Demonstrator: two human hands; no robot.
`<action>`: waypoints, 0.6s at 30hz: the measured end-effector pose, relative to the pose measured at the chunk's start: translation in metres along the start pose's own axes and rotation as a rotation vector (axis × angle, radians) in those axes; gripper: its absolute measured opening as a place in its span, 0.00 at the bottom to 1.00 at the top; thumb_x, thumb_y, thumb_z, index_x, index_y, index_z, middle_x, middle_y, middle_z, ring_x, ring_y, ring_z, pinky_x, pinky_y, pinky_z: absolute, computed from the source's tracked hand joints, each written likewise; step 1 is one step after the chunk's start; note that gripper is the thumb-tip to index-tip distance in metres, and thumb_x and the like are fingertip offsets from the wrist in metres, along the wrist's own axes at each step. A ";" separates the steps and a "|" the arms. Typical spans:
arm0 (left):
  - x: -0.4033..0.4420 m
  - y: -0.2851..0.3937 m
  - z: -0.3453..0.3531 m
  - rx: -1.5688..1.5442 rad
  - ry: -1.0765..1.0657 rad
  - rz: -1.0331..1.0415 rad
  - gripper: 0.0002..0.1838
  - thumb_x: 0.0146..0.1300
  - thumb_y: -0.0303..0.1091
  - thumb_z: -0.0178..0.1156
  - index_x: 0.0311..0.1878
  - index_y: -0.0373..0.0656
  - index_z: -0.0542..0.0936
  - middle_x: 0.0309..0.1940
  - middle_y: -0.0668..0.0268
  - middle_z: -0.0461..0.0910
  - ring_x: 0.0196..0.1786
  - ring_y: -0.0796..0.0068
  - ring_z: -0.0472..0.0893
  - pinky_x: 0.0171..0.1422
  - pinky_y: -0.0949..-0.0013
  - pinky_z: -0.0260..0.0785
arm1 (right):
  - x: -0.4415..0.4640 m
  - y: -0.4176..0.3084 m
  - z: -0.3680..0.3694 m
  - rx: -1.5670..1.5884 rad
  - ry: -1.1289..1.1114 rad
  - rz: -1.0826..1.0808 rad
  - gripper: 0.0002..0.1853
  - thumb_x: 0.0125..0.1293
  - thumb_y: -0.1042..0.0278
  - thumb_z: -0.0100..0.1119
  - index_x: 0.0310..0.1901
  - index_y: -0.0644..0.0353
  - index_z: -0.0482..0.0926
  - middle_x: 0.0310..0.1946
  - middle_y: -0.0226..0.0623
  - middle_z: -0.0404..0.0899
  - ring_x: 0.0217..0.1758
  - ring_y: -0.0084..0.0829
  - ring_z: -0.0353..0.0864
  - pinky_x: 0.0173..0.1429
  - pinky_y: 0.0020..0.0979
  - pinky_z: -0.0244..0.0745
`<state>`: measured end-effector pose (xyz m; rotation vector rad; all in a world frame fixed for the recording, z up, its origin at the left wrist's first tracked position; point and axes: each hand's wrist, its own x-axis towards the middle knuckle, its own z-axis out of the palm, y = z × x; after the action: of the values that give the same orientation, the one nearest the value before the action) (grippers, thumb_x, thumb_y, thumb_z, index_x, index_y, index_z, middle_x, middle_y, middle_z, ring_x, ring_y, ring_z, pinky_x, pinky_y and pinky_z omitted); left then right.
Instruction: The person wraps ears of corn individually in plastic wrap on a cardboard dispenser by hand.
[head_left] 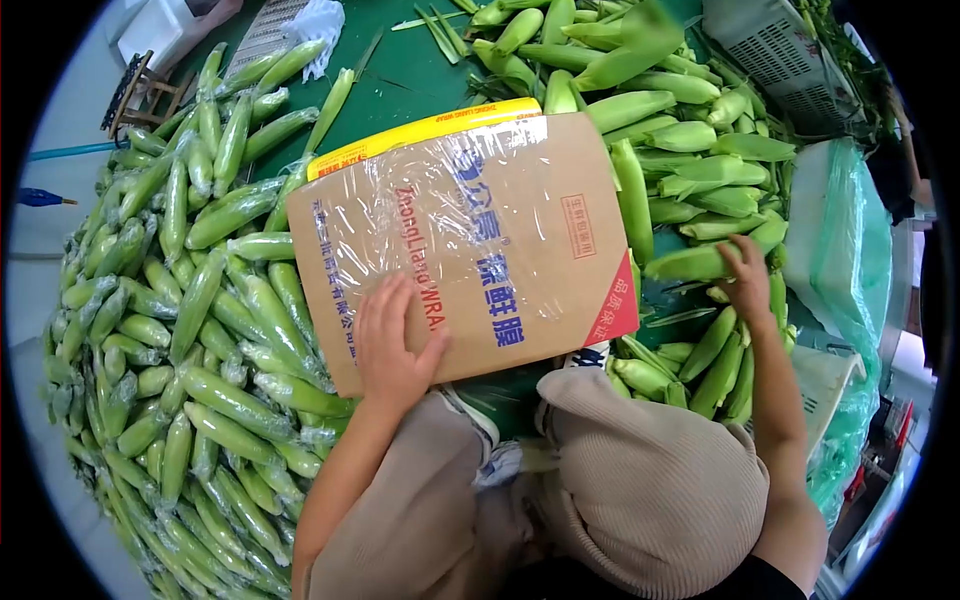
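Observation:
A cardboard box with blue and red print lies in front of my knees, with clear plastic film stretched over its upper face. My left hand rests on the box's near left part, palm down, fingers extended and thumb apart. Along the far edge of the box runs a yellow cling wrap carton. To the right of the box, my right hand grips one end of an ear of corn in its green husk. A heap of unwrapped corn lies around and beyond that hand.
Film-wrapped corn is piled high on the left. White crates stand at the far right, with green plastic sheeting nearer. A small wooden stool sits at the far left. Loose husk leaves lie on the green floor.

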<state>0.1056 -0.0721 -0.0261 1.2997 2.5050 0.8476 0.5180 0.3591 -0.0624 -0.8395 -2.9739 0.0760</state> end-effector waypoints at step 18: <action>0.085 -0.026 -0.008 0.245 0.136 0.127 0.42 0.50 0.47 0.80 0.71 0.53 0.77 0.68 0.58 0.73 0.71 0.52 0.71 0.80 0.44 0.53 | 0.219 -0.312 -0.026 0.591 -0.026 -0.594 0.40 0.62 0.55 0.76 0.74 0.52 0.70 0.66 0.51 0.73 0.71 0.55 0.72 0.73 0.50 0.69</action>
<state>0.0337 -0.0190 -0.0264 1.5403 2.7271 0.6922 0.1704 0.2090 -0.0094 0.1093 -2.8155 0.8724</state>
